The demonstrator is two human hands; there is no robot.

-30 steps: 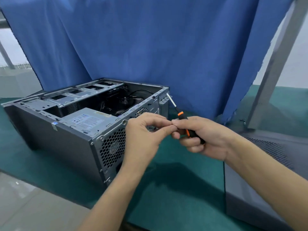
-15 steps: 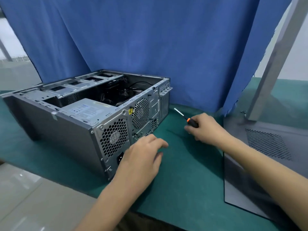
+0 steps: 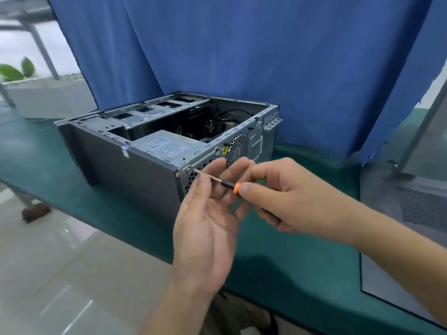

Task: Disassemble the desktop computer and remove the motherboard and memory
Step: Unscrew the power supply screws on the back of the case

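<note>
Notes dk grey on computer case (image 3: 130, 175) side, silver w/ perforated mesh on its rear. Finds yellow warning sticker (image 3: 225, 149) there. Records screwdriver (image 3: 228, 185) as blk w/ orange collar, silver shaft. Logs table mat (image 3: 290, 269) as teal-green, curtain (image 3: 242, 44) as plain blue, floor (image 3: 48, 262) as beige tile.

A makeshift repair bench in an indoor workroom: a table (image 3: 302, 274) covered in green felt runs from 9 to 4 o'clock, a blue cloth backdrop (image 3: 242, 56) hangs at 12, a bare metal frame post (image 3: 414, 141) stands at 2, glossy floor tiles (image 3: 48, 274) show at 7, and an opened computer case (image 3: 135, 180) lies on the felt at 9
</note>
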